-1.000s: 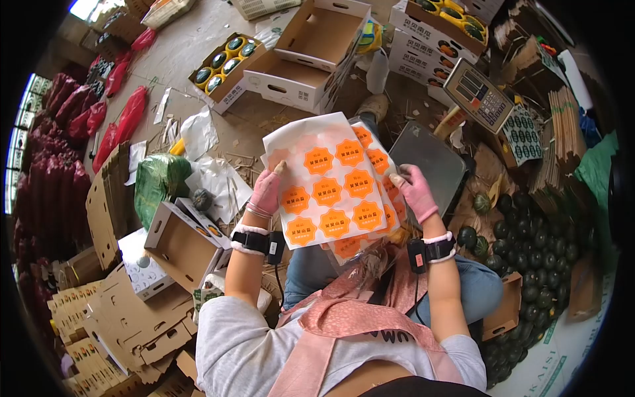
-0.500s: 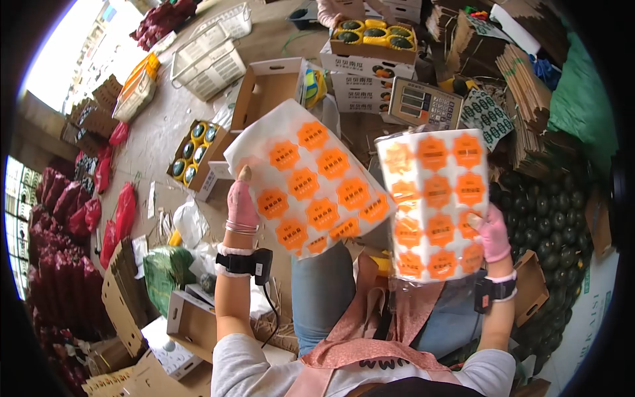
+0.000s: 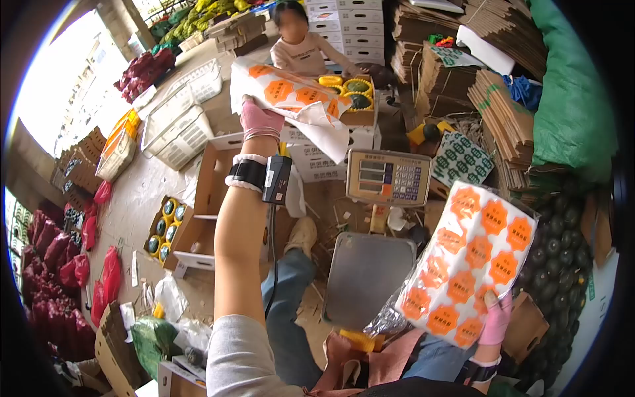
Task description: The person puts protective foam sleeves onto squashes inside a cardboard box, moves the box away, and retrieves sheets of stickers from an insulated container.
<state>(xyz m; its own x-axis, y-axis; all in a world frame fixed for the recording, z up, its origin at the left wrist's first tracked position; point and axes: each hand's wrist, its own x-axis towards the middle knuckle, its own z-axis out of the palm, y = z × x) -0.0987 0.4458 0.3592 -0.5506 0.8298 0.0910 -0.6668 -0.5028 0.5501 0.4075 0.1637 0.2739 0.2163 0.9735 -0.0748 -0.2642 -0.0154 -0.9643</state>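
Observation:
My left hand (image 3: 259,120), in a pink glove, reaches far forward with its fingers closed on a white sheet of orange stickers (image 3: 284,90). The sheet bends and droops in front of a carton of dark squashes in yellow nets (image 3: 357,99), partly hiding it. Lower right, my right hand (image 3: 495,319), also gloved, pinches the edge of a sticker pack (image 3: 473,258) with similar orange labels. Clear plastic wrapping hangs loose from that pack's lower left corner. Between the hands is a grey scale platform (image 3: 368,278), with its display and keypad (image 3: 389,177) behind it.
A person (image 3: 301,49) in a light top is behind the squash carton. An open carton (image 3: 215,172) and a smaller box of squashes (image 3: 167,228) lie left. White crates (image 3: 175,126) stand farther back. Flattened cardboard (image 3: 506,119) and a heap of dark squashes (image 3: 552,258) occupy the right.
My left hand has moved forward and up with the sticker sheet, which now bends. My right hand has lowered, tilting its pack. The view has shifted, showing the scale platform and more of the other person.

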